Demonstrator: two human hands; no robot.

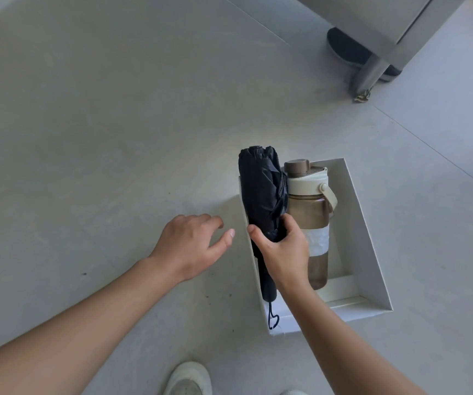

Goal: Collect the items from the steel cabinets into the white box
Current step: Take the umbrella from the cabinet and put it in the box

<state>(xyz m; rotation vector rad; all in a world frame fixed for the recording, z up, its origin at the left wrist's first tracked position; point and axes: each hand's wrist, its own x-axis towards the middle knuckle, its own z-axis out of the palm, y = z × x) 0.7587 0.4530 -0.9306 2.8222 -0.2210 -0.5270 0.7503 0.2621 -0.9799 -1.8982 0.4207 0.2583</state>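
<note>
Closest of all, bare left forearm, slanting up from the lower left corner to the left hand [192, 243]. Beneath everything, pale grey tiled floor [87, 109]. At the top right, corner of a steel cabinet [386, 15] on a round metal leg [370, 72], with a dark shoe [346, 49] partly hidden behind that leg. Right of centre, white box [372, 238], open-topped, flat on the floor. Inside it, brown translucent bottle [312, 212] on its side, brown cap pointing away, cream lid with carry loop, white band round the body. Tight against the bottle's left flank, folded black umbrella [261, 192], lengthwise along the box's left wall, canopy end jutting past the far rim, handle toward the near end, cord loop at the near wall. Right hand [282, 252] wrapped round the umbrella's lower canopy, thumb on the left side, fingers curled over the right. Left hand empty, fingers loosely spread and slightly bent, just left of the box and apart from it; touching the floor or not, impossible to tell. At the bottom edge, white shoe [188, 379].
</note>
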